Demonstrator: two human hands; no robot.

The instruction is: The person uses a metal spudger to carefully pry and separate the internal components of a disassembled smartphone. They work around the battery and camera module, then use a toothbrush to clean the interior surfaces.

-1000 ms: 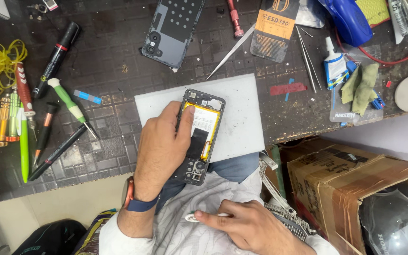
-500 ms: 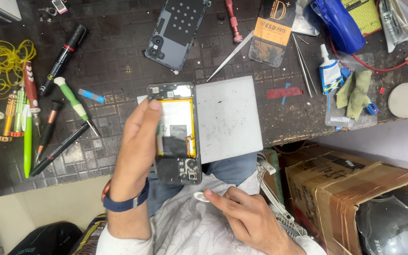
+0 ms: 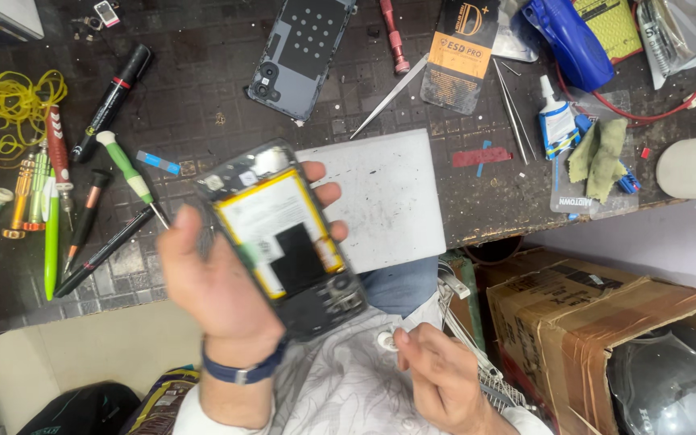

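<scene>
Left hand [image 3: 219, 282] raised, right hand [image 3: 441, 374] curled low

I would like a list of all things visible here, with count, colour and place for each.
Opened phone: one, black with yellow battery, in left hand.
Back cover: one, grey, top of mat.
White plate: one, mat centre.
Tweezers: one, silver, above plate.
Marker: one, black, left.
Screwdrivers: several, green, red, black, left.
Yellow wire: one coil, far left.
Glue bottle: one, white, right.
Cardboard box: one, brown, lower right.
Left hand: holds phone.
Right hand: pinches small white piece.
</scene>
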